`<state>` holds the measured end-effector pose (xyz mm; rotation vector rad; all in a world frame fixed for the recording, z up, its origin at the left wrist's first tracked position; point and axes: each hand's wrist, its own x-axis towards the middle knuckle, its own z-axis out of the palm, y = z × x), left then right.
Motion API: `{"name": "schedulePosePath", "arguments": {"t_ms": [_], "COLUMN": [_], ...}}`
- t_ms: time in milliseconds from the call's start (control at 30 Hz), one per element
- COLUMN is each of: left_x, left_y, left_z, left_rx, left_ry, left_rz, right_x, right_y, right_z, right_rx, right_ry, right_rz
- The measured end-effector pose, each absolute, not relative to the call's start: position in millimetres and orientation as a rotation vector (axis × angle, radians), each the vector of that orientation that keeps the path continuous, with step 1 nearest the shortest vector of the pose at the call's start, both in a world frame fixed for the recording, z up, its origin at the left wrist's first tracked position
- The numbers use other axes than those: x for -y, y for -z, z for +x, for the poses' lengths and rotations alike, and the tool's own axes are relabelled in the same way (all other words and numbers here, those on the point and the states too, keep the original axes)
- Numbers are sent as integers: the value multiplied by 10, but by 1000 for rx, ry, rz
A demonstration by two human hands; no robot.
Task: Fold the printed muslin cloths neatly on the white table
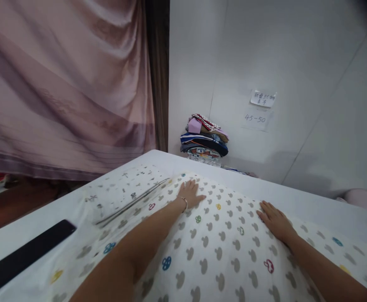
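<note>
A white cloth [219, 243] printed with grey and coloured mouse-head or mushroom shapes lies spread over the white table [171, 161]. My left hand [189, 193] rests flat on it near its far edge, fingers spread, a thin bracelet on the wrist. Farther right, my right hand [274, 219] also lies palm down on the cloth, with fingers stretched out. Neither hand grips anything. Left of my left hand a narrow grey-edged strip [133, 202] crosses the fabric, and beyond it lies white cloth with small dark prints [131, 183].
A stack of folded fabrics [204, 140] stands at the table's far side by the white wall [296, 54]. On the left lies a long black flat object [29, 258]. A pink curtain [67, 84] hangs behind the table. Two handwritten paper notes [263, 98] are stuck on the wall.
</note>
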<state>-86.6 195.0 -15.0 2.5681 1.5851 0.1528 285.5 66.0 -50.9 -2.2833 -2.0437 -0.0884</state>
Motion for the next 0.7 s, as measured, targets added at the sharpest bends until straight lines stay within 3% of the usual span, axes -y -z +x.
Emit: {"name": "schedulePosePath", "arguments": {"t_ms": [200, 467, 700], "left_x": [-1755, -711, -200], "left_y": [-48, -114, -222], "left_z": [-894, -1410, -1853], "left_rx": [-1623, -1444, -1627], "left_ry": [-2, -70, -91], "left_rz": [2412, 2527, 2319], "right_x": [-560, 672, 1071], "right_y": [268, 171, 58], "right_z": [2555, 1484, 1162], "right_rx": [2005, 2433, 2447], "right_ry": [74, -93, -106], "right_rz": [-2400, -1737, -1785]}}
